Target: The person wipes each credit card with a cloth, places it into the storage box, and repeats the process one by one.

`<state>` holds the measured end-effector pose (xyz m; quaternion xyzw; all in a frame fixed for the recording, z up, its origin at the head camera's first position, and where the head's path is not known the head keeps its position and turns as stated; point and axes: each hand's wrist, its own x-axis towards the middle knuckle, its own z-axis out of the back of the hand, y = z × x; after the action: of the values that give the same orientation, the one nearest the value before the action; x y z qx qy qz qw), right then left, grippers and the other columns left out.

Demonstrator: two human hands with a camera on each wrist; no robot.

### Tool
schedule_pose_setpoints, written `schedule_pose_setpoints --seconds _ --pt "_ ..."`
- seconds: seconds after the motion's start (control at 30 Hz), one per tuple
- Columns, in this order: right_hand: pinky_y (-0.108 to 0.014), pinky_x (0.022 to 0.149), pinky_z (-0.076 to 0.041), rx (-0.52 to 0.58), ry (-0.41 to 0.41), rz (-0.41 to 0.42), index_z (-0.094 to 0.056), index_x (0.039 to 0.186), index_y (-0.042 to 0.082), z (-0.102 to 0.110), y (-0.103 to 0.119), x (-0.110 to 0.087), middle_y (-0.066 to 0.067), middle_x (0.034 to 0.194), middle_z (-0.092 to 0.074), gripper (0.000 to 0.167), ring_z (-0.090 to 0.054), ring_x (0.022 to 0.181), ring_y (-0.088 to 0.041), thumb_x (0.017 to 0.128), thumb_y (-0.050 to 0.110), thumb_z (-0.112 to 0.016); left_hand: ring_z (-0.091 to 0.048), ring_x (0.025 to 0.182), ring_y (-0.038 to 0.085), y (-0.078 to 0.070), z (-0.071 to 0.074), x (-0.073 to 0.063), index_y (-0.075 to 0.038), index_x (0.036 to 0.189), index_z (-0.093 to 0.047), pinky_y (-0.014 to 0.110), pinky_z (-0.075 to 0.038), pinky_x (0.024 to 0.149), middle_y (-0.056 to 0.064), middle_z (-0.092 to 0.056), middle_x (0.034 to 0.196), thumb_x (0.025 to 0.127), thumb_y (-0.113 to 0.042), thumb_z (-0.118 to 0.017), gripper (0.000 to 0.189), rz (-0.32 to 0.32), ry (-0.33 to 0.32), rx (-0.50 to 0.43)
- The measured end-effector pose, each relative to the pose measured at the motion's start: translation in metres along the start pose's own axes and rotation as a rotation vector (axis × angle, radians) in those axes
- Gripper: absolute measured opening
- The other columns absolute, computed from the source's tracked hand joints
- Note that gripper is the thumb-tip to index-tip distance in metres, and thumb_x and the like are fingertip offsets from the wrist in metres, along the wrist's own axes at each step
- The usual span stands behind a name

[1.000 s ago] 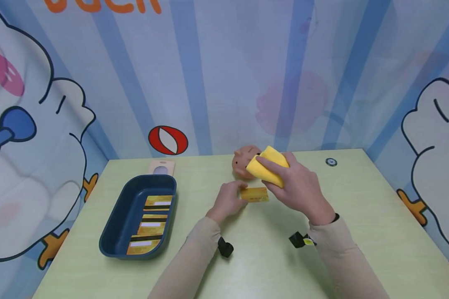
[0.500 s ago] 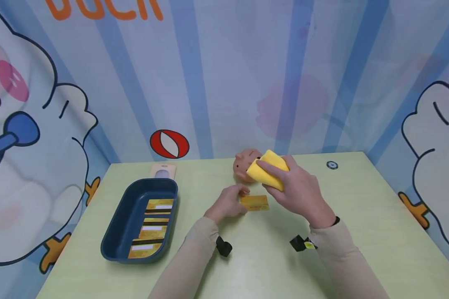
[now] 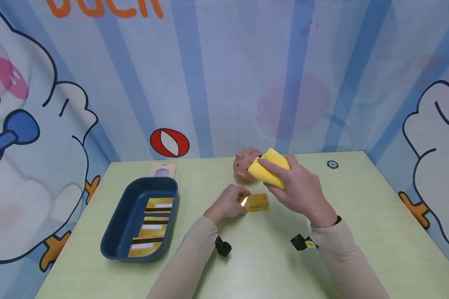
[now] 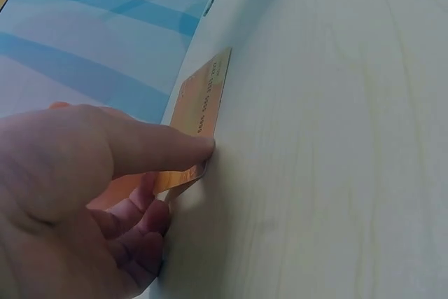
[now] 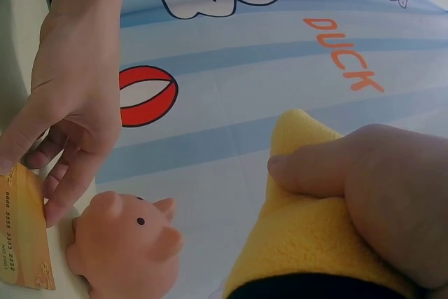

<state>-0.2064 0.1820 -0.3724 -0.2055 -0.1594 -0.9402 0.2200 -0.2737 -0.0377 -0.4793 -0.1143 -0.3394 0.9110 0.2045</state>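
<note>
My left hand (image 3: 226, 203) pinches the left end of a gold bank card (image 3: 259, 202) at the middle of the table. In the left wrist view the thumb lies on the printed face of the card (image 4: 199, 106), and that near end is tipped up off the tabletop. My right hand (image 3: 303, 191) grips a folded yellow cloth (image 3: 269, 168), held up to the right of the card. Behind the card lies a pink piggy bank (image 3: 243, 167), partly hidden by the cloth; its snout and ears show in the right wrist view.
A dark blue tray (image 3: 114, 232) stands on the left with three gold cards (image 3: 149, 227) along its right side. Behind it lies a flat beige piece (image 3: 163, 169). A small round disc (image 3: 332, 164) rests at the back right. A printed curtain (image 3: 239, 83) closes off the back.
The card's left end has tilted in my left fingers and now catches a bright glint. My right hand with the cloth has hardly moved. The head view has shifted slightly.
</note>
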Motion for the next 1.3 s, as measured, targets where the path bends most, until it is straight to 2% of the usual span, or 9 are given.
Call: schedule_pose_setpoints --seconds 0.17,0.33,0.47,0.57,0.7,0.9,1.03,1.17,1.3 --pt "-0.044 0.054 -0.055 0.006 -0.006 0.0 -0.061 0.149 0.032 0.0 0.0 0.001 -0.02 0.121 -0.058 0.061 -0.061 0.08 -0.028 0.091 0.031 -0.082 -0.062 0.103 0.019 0.0 0.001 -0.002 -0.008 0.133 -0.071 0.037 -0.052 0.097 0.008 -0.072 0.122 0.079 0.003 -0.084 0.056 -0.002 0.008 -0.017" --pt "-0.044 0.053 -0.055 0.008 -0.009 0.0 -0.062 0.148 0.032 0.001 0.0 0.001 -0.02 0.121 -0.058 0.06 -0.061 0.08 -0.027 0.091 0.031 -0.082 -0.058 0.084 0.016 0.0 0.003 -0.005 -0.013 0.134 -0.07 0.03 -0.049 0.077 0.004 -0.07 0.097 0.081 0.004 -0.081 0.056 -0.009 0.027 -0.033" --pt "-0.044 0.053 -0.055 0.005 -0.006 0.001 -0.062 0.148 0.032 0.0 0.0 0.001 -0.02 0.12 -0.058 0.06 -0.06 0.079 -0.027 0.092 0.031 -0.081 -0.054 0.08 0.016 0.002 0.006 -0.006 -0.013 0.134 -0.071 0.028 -0.045 0.072 0.001 -0.062 0.091 0.082 0.004 -0.079 0.055 -0.016 0.052 -0.049" --pt "-0.044 0.053 -0.055 0.003 0.0 -0.001 -0.061 0.149 0.032 0.0 0.0 0.001 -0.02 0.121 -0.057 0.061 -0.061 0.08 -0.028 0.091 0.031 -0.082 -0.055 0.083 0.018 0.004 0.009 -0.007 -0.012 0.135 -0.071 0.028 -0.046 0.072 0.003 -0.062 0.096 0.083 0.005 -0.079 0.055 -0.009 0.082 -0.089" --pt "-0.046 0.055 -0.057 -0.001 0.01 -0.004 -0.061 0.149 0.031 0.0 0.001 0.001 -0.02 0.123 -0.057 0.062 -0.062 0.082 -0.029 0.091 0.032 -0.082 -0.06 0.093 0.019 0.005 0.013 -0.011 -0.011 0.136 -0.071 0.028 -0.053 0.076 0.004 -0.068 0.11 0.084 0.006 -0.079 0.055 -0.006 0.12 -0.165" --pt "-0.047 0.056 -0.057 0.002 0.005 -0.002 -0.062 0.148 0.031 -0.001 0.0 0.001 -0.02 0.125 -0.057 0.062 -0.064 0.085 -0.03 0.09 0.032 -0.083 -0.061 0.1 0.021 0.005 0.02 -0.017 -0.008 0.136 -0.07 0.029 -0.054 0.078 0.006 -0.07 0.119 0.085 0.005 -0.076 0.052 -0.042 0.151 -0.242" --pt "-0.047 0.056 -0.057 0.007 0.005 -0.004 -0.062 0.148 0.031 -0.002 -0.001 0.0 -0.02 0.125 -0.058 0.062 -0.064 0.085 -0.03 0.09 0.032 -0.083 -0.062 0.097 0.021 0.007 0.021 -0.02 -0.01 0.137 -0.07 0.028 -0.055 0.075 0.007 -0.069 0.119 0.086 0.004 -0.076 0.053 -0.05 0.149 -0.301" --pt "-0.046 0.055 -0.057 0.014 0.008 -0.005 -0.061 0.149 0.032 -0.003 0.0 0.0 -0.02 0.125 -0.057 0.062 -0.063 0.084 -0.029 0.09 0.032 -0.083 -0.069 0.09 0.021 0.007 0.025 -0.025 -0.011 0.142 -0.065 0.031 -0.06 0.076 0.01 -0.067 0.121 0.087 0.003 -0.076 0.057 -0.037 0.141 -0.436" --pt "-0.045 0.055 -0.056 0.013 0.0 0.001 -0.061 0.149 0.032 -0.004 0.0 0.0 -0.02 0.125 -0.057 0.062 -0.062 0.082 -0.028 0.09 0.032 -0.082 -0.072 0.095 0.028 0.001 0.035 -0.032 -0.01 0.147 -0.06 0.041 -0.063 0.084 0.019 -0.064 0.124 0.091 0.004 -0.073 0.059 -0.063 0.101 -0.568"
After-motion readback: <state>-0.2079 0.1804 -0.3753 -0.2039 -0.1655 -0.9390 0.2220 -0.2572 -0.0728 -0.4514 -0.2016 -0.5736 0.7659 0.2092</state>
